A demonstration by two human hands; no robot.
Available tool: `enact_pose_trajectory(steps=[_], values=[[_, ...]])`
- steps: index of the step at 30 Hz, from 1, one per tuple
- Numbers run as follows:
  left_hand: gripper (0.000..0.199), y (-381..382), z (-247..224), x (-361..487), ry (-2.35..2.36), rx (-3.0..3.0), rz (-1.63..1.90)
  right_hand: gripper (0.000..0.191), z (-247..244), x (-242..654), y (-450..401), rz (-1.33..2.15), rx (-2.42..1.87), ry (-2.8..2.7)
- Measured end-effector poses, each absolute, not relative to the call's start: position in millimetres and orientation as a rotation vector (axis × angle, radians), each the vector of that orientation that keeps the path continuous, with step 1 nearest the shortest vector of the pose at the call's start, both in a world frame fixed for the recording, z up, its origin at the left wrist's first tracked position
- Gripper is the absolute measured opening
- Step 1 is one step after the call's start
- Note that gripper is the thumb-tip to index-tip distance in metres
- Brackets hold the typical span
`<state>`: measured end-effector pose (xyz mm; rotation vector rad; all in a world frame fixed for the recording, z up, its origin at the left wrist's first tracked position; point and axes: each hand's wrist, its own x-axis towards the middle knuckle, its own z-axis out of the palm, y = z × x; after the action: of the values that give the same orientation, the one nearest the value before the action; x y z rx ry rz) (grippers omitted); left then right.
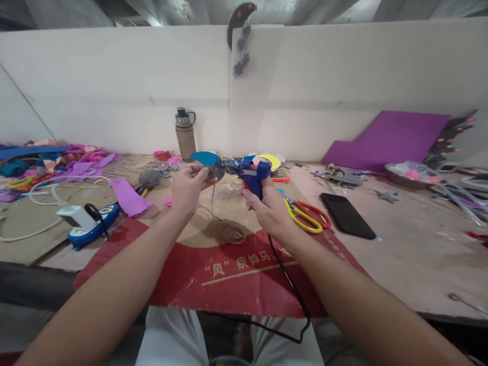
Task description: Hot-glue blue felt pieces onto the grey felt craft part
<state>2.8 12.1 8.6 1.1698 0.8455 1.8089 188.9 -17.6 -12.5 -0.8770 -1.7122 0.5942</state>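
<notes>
My right hand [266, 203] is wrapped round the handle of a blue glue gun [253, 175], its nozzle pointing left. Between the fingertips of my left hand [190, 185] is a small grey piece [216, 171], close to the nozzle. A blue felt piece [206, 158] shows just above those fingers; whether it is joined to the grey piece I cannot tell. Thin grey cord [232, 233] hangs from the grey piece and lies coiled on the red and brown board [229, 284]. Behind the gun sits a yellow round piece [270, 161].
Yellow-handled and red-handled scissors [307, 218] and a black phone [347, 216] lie at the right. A bottle [185, 134] stands behind my left hand. Grey yarn [150, 178], felt scraps and a blue power strip [93, 226] are on the left. A black cable runs from the gun over the front edge.
</notes>
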Motion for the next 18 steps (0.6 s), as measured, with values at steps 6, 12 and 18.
enact_pose_trajectory(steps=[6,12,18], values=[[0.019,13.0,7.4,1.6,0.821,1.163,1.822,0.02,-13.5,190.4,-15.3,0.57,-0.873,-1.71],[0.017,13.4,8.5,1.5,0.823,1.147,1.831,0.019,-11.9,190.9,-17.2,0.563,-0.901,-1.705],[0.017,13.1,9.5,1.8,0.842,1.142,1.835,0.019,-11.1,191.6,-17.2,0.523,-0.896,-1.703]])
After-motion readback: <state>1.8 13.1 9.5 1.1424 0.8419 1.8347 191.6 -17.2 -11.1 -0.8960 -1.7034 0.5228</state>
